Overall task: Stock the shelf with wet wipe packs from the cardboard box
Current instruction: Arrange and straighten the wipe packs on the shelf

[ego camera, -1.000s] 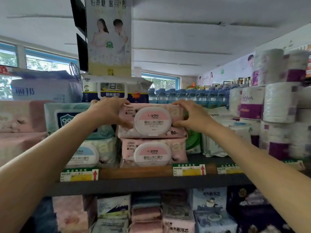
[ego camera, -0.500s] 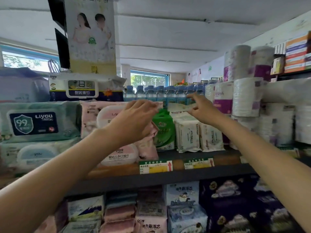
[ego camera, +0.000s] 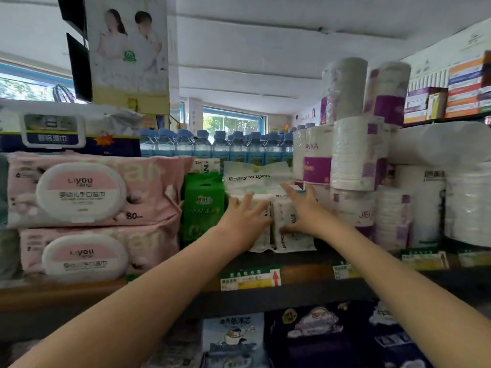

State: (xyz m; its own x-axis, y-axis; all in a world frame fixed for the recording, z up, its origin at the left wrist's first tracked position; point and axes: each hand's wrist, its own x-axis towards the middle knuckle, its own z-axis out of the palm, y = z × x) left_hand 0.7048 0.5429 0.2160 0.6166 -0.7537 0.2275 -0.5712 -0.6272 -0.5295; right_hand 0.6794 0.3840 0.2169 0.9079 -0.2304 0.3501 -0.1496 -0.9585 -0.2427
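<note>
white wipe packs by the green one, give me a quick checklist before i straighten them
1. Left hand on the left white pack: ok, fingers spread flat against its front.
2. Right hand on the right white pack: ok, touching it with straight fingers; no grip.
3. Packs upright on the shelf: ok, standing side by side.
4. Baby wipes pack on top steady: cannot tell, it sits tilted and blurred.
5. Green pack clear of the move: not ok, it stands right against the left white pack.
6. Pink packs stacked: ok, two high, left of the green pack.
</note>
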